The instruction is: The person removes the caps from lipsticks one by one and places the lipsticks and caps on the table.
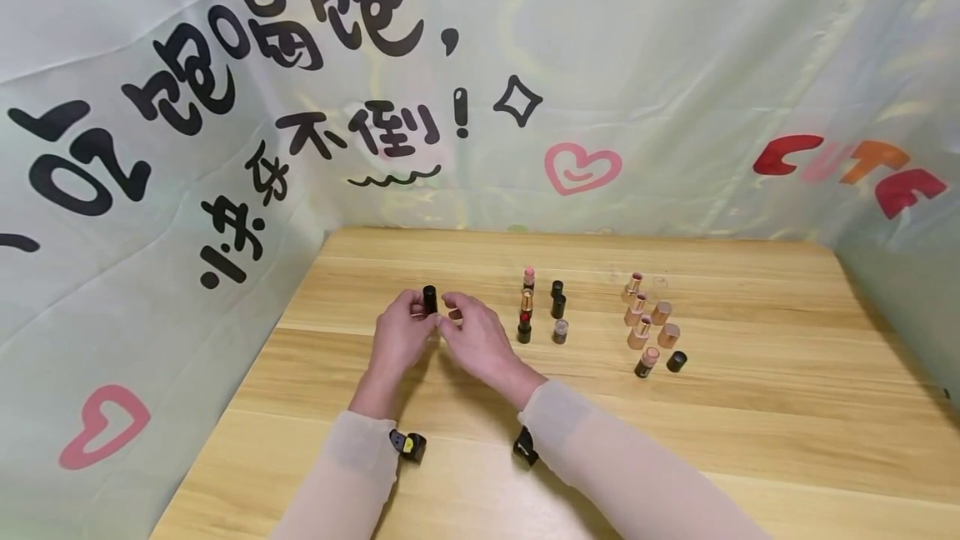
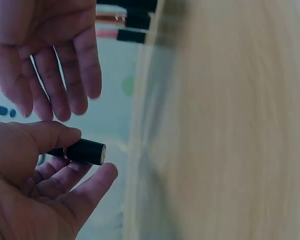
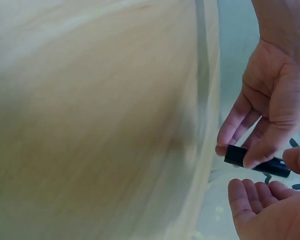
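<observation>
My left hand (image 1: 397,336) pinches a black lipstick tube (image 1: 430,300) between thumb and fingers, upright over the left part of the table. A thin shiny band circles the tube (image 2: 90,151) in the left wrist view. Close on its right is my right hand (image 1: 480,340), fingers loosely bent with nothing gripped. The right wrist view has the right hand (image 3: 265,212) beside the tube (image 3: 235,155), its thumb near one end. Right of both hands stand uncapped lipsticks, among them a pink one (image 1: 529,277) and a red one (image 1: 524,327).
Black caps (image 1: 558,305) and a clear-topped cap (image 1: 561,332) stand beside that row. Farther right are several rose-gold lipsticks (image 1: 639,333) with matching caps (image 1: 669,335), plus a nude lipstick (image 1: 646,363) and black cap (image 1: 677,361). Printed cloth (image 1: 675,90) walls the wooden table (image 1: 750,440).
</observation>
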Available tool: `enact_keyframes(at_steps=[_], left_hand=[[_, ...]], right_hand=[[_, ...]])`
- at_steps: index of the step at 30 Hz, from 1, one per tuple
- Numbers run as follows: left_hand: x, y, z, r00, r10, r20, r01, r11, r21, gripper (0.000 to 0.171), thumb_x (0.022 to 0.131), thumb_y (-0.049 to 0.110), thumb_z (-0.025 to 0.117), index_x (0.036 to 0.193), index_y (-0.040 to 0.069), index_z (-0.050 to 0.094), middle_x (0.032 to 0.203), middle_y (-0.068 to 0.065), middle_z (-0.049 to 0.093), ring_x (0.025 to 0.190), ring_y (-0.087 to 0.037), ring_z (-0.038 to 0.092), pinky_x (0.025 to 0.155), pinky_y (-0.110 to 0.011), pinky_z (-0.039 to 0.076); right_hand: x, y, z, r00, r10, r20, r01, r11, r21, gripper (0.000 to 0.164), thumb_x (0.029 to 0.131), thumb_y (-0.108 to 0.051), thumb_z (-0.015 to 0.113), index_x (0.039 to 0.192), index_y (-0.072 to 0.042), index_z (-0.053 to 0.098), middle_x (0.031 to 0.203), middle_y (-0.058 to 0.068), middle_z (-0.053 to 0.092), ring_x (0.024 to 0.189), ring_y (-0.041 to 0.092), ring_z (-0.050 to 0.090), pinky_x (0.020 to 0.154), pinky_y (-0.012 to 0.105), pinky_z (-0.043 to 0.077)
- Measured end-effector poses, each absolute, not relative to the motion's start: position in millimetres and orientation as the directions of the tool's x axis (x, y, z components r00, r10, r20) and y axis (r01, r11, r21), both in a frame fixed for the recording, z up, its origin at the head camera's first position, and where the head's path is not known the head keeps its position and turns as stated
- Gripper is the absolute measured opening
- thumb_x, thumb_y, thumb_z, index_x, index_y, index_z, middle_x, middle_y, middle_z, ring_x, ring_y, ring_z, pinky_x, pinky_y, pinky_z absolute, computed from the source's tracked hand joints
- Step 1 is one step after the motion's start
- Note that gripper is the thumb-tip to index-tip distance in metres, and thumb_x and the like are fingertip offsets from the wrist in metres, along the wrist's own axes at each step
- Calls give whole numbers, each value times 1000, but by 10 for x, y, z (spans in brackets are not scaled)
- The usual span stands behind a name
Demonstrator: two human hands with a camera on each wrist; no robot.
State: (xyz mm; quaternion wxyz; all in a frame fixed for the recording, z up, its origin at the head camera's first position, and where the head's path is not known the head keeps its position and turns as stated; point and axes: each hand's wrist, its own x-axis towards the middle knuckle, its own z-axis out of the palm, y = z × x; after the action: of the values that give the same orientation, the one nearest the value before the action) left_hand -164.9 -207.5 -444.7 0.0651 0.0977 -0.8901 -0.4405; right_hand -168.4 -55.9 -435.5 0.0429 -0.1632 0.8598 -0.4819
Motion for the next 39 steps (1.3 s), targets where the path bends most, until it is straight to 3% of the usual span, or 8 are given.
enact_keyframes(at_steps=[10, 25, 32, 39], left_hand=[[-1509, -1831, -4228, -984, -147, 104, 0, 576, 818, 26, 95, 13, 78, 118, 6, 67, 115, -13, 76, 103, -27, 78, 83, -40, 64], [-1342, -1459, -3952, -988, -4, 152, 122, 577, 807, 22, 93, 19, 82, 112, 11, 72, 100, -3, 78, 96, -20, 74, 82, -39, 62], [-1317, -1292, -3951, -987, 91, 133, 161, 553, 817, 23, 92, 26, 84, 111, 13, 78, 99, 2, 79, 95, -15, 74, 86, -39, 61], [-1312, -1168, -4032, -982, 169, 91, 167, 524, 835, 23, 92, 26, 84, 111, 15, 77, 99, 4, 78, 93, -13, 73, 82, -34, 61]], right_hand=[[-1640, -426, -4184, -958, -218, 185, -263, 421, -868, 38, 104, -28, 68, 136, -8, 66, 122, 10, 70, 107, 26, 66, 87, 42, 58], [-1483, 72, -4004, -957, -156, 247, -285, 324, -902, 17, 99, -28, 77, 109, -15, 74, 102, 3, 75, 97, 19, 69, 78, 35, 57], [-1407, 365, -3967, -962, -159, 221, -261, 306, -916, 17, 98, -23, 78, 111, -12, 77, 98, 6, 75, 93, 21, 68, 74, 29, 57], [-1361, 553, -3995, -959, -195, 204, -260, 327, -909, 15, 100, -19, 75, 113, -13, 76, 106, 6, 76, 101, 21, 69, 85, 34, 56]])
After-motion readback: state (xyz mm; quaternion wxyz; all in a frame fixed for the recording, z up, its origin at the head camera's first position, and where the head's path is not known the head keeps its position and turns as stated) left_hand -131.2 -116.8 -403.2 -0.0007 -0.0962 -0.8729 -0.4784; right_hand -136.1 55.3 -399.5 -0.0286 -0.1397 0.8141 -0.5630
